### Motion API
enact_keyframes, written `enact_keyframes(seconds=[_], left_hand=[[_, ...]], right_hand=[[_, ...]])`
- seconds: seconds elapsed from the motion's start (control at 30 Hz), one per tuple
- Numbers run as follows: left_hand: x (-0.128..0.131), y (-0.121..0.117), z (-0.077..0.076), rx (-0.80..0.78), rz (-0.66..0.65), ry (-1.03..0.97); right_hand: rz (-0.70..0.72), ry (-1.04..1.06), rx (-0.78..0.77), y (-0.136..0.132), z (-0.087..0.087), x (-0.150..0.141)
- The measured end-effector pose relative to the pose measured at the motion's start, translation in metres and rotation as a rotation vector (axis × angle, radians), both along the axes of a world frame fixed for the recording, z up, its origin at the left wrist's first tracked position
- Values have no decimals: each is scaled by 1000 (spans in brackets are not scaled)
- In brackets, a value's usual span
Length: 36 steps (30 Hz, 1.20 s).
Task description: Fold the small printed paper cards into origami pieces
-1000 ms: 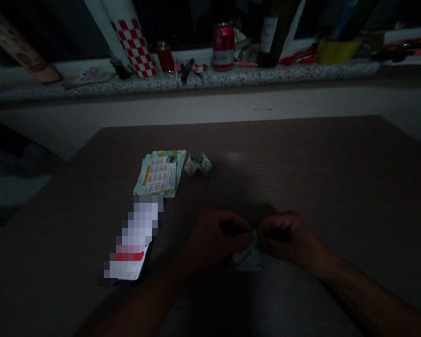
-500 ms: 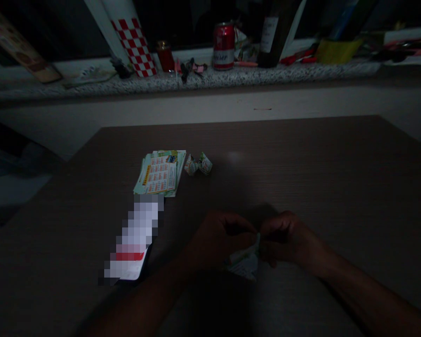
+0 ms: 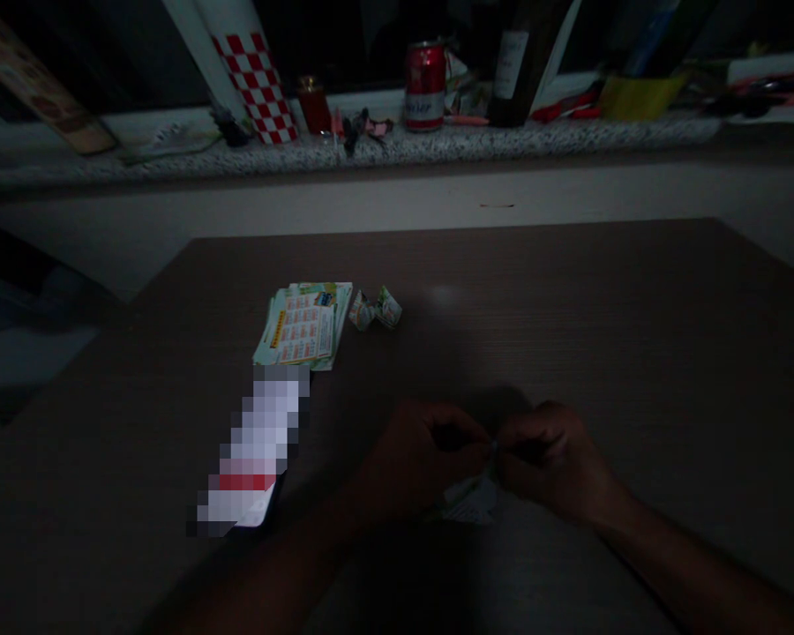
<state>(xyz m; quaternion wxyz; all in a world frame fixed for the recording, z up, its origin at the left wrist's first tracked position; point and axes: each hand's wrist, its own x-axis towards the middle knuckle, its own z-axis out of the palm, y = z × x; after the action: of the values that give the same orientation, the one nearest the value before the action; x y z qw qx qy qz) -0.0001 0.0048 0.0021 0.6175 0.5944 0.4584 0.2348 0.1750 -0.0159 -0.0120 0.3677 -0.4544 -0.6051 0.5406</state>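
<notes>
Low in the dim head view, my left hand (image 3: 423, 454) pinches a folded paper slip (image 3: 469, 501), white and green with print. My right hand (image 3: 549, 454) has thumb and forefinger closed at the upper tip of the same slip, meeting the left fingertips there. Much of the paper is hidden behind the left hand, and its exact folded shape is too dark to tell. Farther off lie small folded paper pieces (image 3: 376, 309) in a similar print, right beside a stack of printed paper slips (image 3: 304, 326).
A phone (image 3: 258, 450) with a lit, blurred screen lies left of my hands on the wooden table (image 3: 602, 291). Behind it, the granite sill (image 3: 384, 152) holds a red can (image 3: 425, 86), a dark bottle (image 3: 511, 75), a red-and-white checkered tube (image 3: 258, 88) and a yellow container (image 3: 641, 95).
My right hand's fingers have come in to the paper's upper tip and pinch it against my left fingertips. Less of the slip shows now.
</notes>
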Motion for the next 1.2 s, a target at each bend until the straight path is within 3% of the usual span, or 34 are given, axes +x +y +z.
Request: enact_keyframes(seconds=[0.37,0.57,0.8,0.9,1.07,1.2], left_hand=[[5,-4,7,-72,-3,-20],[4,-3,4,-64,-20,-17],[2,7,0,-73,302,-95],[2,8,-1,-86,371,-118],[0,7,0,-112,283,-204],[-4,8,3,-85,158,-120]], right_hand=[[-13,-182,268,-1,-2,1],[10,-70,148,2,0,3],[23,-22,51,5,-1,6],[41,-47,22,4,-2,3],[-123,11,-61,8,0,4],[-276,173,-106,12,-6,12]])
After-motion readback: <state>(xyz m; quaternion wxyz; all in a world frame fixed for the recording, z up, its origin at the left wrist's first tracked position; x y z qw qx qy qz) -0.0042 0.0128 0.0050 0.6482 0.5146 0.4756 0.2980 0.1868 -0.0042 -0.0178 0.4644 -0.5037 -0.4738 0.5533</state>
